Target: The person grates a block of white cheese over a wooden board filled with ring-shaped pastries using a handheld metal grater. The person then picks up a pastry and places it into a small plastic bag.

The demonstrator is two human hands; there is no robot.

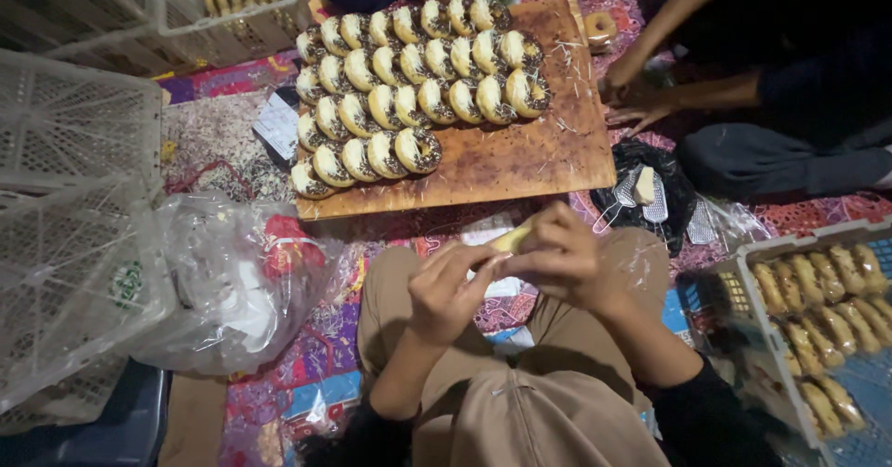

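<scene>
Mostly crowded floor: patterned mat (279, 402) is boxed in on every side. White plastic crates (74, 197) stack along your left edge, with a crumpled clear plastic bag (223, 281) slumped against them and reaching toward your left knee. Ahead, a wooden board (520, 151) carries rows of ring donuts (409, 77) with white icing and dark sprinkles, leaning on each other; the board's right third is bare apart from crumbs, and its near edge sits just beyond your knees. At the right edge, a white basket (743, 290) holds plain finger-shaped pastries (827, 309). Another person's hands (641, 105) rest on the mat past the board's right corner, near a black bag (641, 197) with a metal grater (655, 202) on it. Open room is only the narrow strip between your knees and the board. Your left hand (446, 290) and right hand (557, 258) meet over your lap, both with fingers curled closed around a small pale-yellow piece (511, 238), pinched between them; only its tip shows, rest hidden by fingers.
</scene>
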